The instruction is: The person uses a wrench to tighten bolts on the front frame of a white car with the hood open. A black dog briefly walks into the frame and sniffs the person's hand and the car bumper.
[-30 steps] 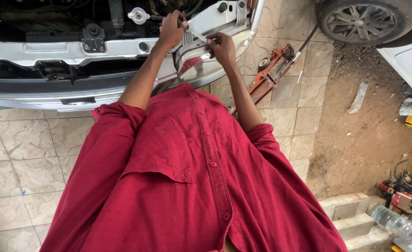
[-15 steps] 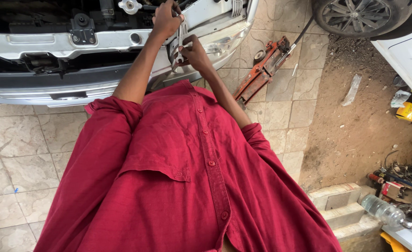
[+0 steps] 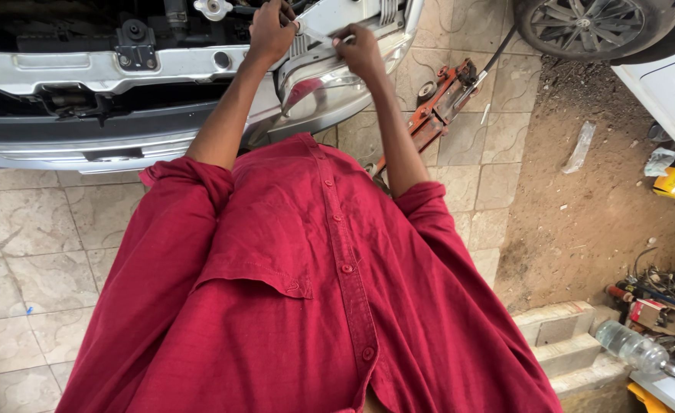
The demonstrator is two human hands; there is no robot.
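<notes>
**One head-worn view, looking straight down**

The single camera sat on the person's head and faced steeply down the red shirt (image 3: 307, 291). The tiled floor (image 3: 16, 229) lay well below, the silver car front (image 3: 85, 73) along the top edge. No second view overlapped.

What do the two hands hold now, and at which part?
Both hands pinch one thin pale strip above the headlight: the left hand at its left end, the right hand at its right end. What it is cannot be told.
</notes>
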